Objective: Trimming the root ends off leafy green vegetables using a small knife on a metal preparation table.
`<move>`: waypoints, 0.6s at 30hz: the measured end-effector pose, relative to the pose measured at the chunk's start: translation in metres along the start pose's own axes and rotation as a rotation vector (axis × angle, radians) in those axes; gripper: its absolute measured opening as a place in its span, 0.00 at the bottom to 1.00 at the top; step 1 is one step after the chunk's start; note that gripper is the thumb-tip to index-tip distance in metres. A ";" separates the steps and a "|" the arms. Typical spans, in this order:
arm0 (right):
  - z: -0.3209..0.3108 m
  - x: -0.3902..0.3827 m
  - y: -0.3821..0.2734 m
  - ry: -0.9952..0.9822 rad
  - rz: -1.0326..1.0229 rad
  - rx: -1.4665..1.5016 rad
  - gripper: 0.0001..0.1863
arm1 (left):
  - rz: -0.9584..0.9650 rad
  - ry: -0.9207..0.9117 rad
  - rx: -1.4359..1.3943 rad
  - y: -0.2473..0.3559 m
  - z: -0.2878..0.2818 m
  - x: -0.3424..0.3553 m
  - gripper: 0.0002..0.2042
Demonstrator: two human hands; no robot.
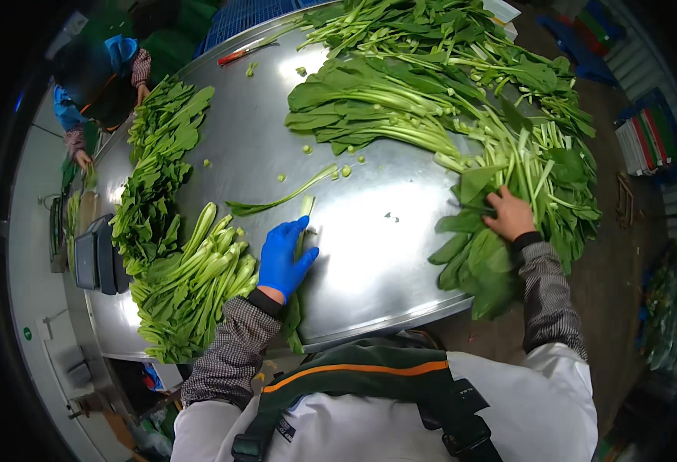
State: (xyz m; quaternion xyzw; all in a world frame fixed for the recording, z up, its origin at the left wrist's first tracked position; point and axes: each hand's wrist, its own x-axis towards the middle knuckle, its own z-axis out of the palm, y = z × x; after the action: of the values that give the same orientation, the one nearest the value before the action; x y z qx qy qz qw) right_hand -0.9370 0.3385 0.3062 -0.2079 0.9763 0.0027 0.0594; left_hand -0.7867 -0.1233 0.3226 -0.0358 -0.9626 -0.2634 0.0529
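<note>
My left hand (283, 258), in a blue glove, is over the near middle of the metal table. Its thumb and fingers curve around a single leafy green stalk (295, 312), whose cut pale end points away from me. My bare right hand (511, 214) is at the near edge of the big pile of leafy greens (538, 173) on the right. Its fingers are bent among the leaves, by a thin dark strip; what they grip is partly hidden. Broad leaves (473, 262) spread below that hand. Another loose stalk (284, 194) lies beyond my left hand.
Stacked greens (200, 277) line the table's left side, beside a grey box-like device (96, 258). More bunches (377, 108) cover the far right. A red-handled tool (234, 56) lies at the far edge; small cut ends (346, 171) dot the metal table (384, 269). Another person (96, 85) works at far left.
</note>
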 end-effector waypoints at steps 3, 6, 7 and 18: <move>-0.030 0.029 0.014 -0.016 0.089 -0.004 0.21 | 0.005 -0.022 -0.004 0.000 0.002 0.001 0.29; -0.062 0.063 -0.021 -0.154 0.036 0.418 0.19 | -0.017 0.003 0.012 0.002 0.000 -0.006 0.26; -0.063 0.072 -0.038 -0.013 0.009 0.417 0.19 | -0.031 -0.032 -0.004 0.001 0.002 -0.008 0.25; 0.011 0.125 -0.058 0.196 0.201 0.348 0.23 | 0.038 -0.151 -0.068 0.033 0.026 0.009 0.19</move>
State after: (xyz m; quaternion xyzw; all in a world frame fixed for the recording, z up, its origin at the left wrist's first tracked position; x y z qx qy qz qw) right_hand -1.0258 0.2351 0.2820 -0.0955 0.9790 -0.1800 -0.0016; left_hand -0.7950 -0.0811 0.3187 -0.0758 -0.9534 -0.2916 -0.0160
